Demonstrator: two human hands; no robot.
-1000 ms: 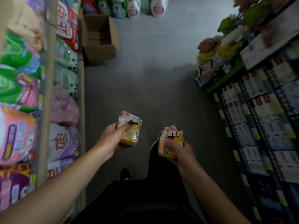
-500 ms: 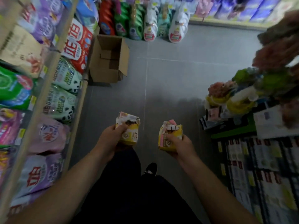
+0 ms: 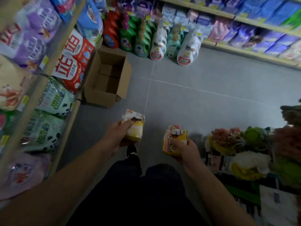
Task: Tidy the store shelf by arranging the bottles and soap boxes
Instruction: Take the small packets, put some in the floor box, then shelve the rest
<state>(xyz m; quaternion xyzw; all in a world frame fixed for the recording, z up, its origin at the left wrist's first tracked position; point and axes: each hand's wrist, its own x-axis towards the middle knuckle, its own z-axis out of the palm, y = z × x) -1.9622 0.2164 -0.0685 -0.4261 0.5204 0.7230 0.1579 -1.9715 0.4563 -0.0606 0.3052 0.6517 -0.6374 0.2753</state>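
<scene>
Change: half a second ago the view showed less of the far aisle; now the bottles (image 3: 156, 39) on the floor ahead of the hands are fully in view, and the open carton (image 3: 107, 79) lies ahead and to the left. Both packs are in the same grips as before.
Meaning: I judge the person is walking with the soap toward a shelf place; nothing is placed yet, so the task is in a carrying step.
Left hand (image 3: 117, 134): fingers curled round a soap pack (image 3: 133, 126), thumb on its near face; the pack is upright, above the floor.
Right hand (image 3: 184, 150): fingers and thumb curled round a second pack (image 3: 175, 139), a yellow one, held from its right side and below.
Pose: both forearms reach forward at waist level; the hands are apart, the packs do not touch.
Near things: bags (image 3: 48, 98) on the shelf left of the left hand; sponges (image 3: 228, 141) right of the right hand; a shoe (image 3: 131, 150) between and below the hands.
</scene>
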